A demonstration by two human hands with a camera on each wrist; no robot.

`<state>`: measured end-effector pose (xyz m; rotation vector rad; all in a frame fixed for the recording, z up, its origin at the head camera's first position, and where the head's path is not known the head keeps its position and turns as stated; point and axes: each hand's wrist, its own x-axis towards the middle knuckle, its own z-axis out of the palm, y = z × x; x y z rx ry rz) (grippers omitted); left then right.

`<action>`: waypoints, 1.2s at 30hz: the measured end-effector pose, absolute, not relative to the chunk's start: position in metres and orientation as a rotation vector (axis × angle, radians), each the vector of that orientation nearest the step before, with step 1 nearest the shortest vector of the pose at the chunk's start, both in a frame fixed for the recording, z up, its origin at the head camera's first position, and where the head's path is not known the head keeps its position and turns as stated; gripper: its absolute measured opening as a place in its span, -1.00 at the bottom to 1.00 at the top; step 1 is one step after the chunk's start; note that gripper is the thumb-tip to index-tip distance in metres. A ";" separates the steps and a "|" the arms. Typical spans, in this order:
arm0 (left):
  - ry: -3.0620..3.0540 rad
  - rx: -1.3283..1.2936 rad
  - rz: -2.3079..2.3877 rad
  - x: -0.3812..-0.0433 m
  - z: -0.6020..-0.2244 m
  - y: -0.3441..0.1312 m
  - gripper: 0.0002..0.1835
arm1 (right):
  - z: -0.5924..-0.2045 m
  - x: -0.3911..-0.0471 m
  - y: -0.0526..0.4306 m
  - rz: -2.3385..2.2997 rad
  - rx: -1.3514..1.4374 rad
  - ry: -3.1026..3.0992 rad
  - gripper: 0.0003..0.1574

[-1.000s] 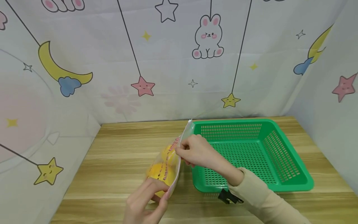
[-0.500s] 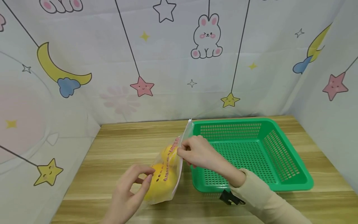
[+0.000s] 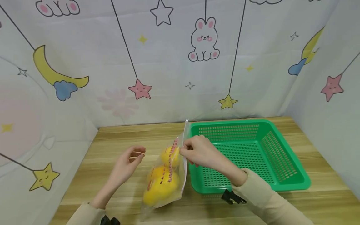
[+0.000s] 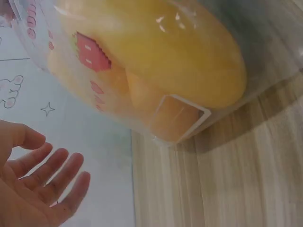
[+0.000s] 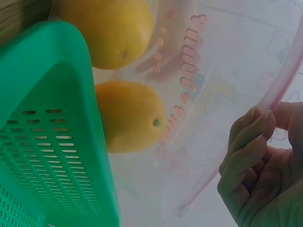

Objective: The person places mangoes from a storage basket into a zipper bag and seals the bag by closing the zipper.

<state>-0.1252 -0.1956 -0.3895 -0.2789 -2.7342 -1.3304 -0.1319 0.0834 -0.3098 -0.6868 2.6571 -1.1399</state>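
A clear zip bag with pink lettering leans on the table, holding several yellow fruits. Through its film, the right wrist view shows a round fruit with a small stem dimple. My right hand pinches the bag's pink-edged zip strip between thumb and curled fingers. At the strip's far end is a small white zip slider. To the left of the bag, my left hand hovers apart from it, fingers relaxed and slightly bent, holding nothing.
A green plastic basket with slotted walls stands right of the bag, close beside it, under my right forearm. The wooden table ends at a white patterned curtain behind and at both sides.
My left hand has let go of the bag's near edge, touched its side, then drawn away to the left. My right hand keeps its pinch on the zip strip.
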 end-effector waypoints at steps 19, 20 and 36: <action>-3.107 -0.597 -1.497 -0.196 -0.435 -0.173 -0.48 | -0.306 -0.130 0.091 -1.057 -0.655 2.715 -0.61; -3.112 -0.616 -1.498 -0.199 -0.436 -0.172 -0.48 | -0.305 -0.130 0.091 -1.051 -0.655 2.721 -0.61; -3.072 -0.810 -1.634 -0.220 -0.457 -0.158 -0.37 | -0.298 -0.133 0.099 -1.050 -0.626 2.726 -0.63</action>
